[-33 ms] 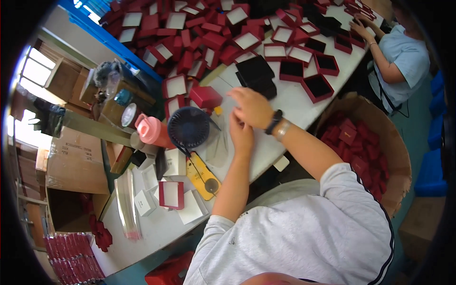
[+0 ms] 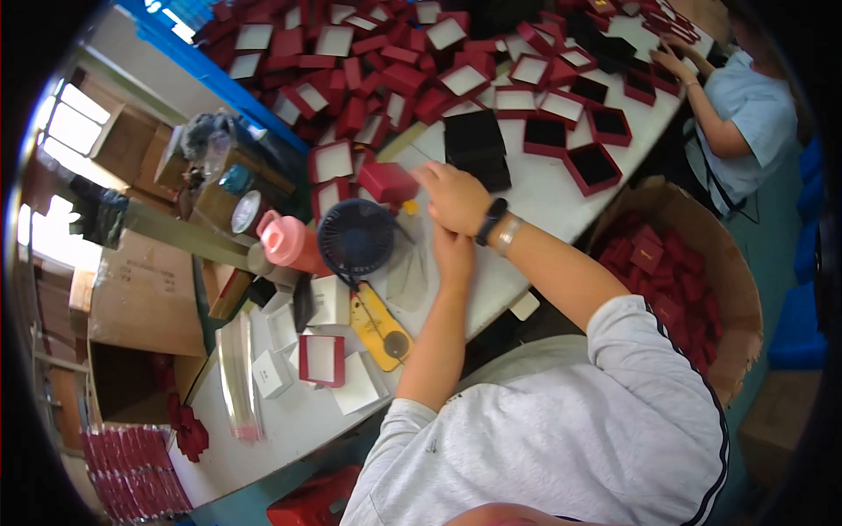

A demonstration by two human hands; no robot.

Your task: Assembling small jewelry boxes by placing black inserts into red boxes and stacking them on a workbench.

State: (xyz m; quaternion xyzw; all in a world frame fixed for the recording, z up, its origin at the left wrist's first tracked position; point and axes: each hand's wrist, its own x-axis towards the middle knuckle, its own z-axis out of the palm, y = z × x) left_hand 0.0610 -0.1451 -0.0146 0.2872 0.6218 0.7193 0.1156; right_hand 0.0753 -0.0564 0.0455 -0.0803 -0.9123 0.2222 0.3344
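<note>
The right hand [image 2: 456, 197] lies on the white work table [image 2: 544, 188], fingers curled loosely together, its fingertips touching the near edge of a closed dark red square cardboard box [image 2: 387, 181]; whether the fingers clamp the box cannot be told. A black wristband and a pale bracelet sit on the right wrist. The left hand [image 2: 453, 250] lies directly under the right wrist, mostly hidden by it, so its grip state cannot be told. The closed red box rests on the table just left of the right hand, near the far side of a small dark blue round desk fan [image 2: 355, 237]. A pink plastic bottle [image 2: 285, 241] stands just left of the fan. A yellow flat tool [image 2: 379, 326] lies near of the fan. A stack of black square foam inserts [image 2: 476, 145] lies just far of the right hand. A large heap of open red boxes with white linings [image 2: 377, 61] covers the far part of the table. Open red trays with black inserts [image 2: 596, 167] lie to the right. A brown cardboard carton filled with red boxes [image 2: 680, 263] stands right of the table. A second person in a light blue shirt [image 2: 745, 123] works at the far right.
</note>
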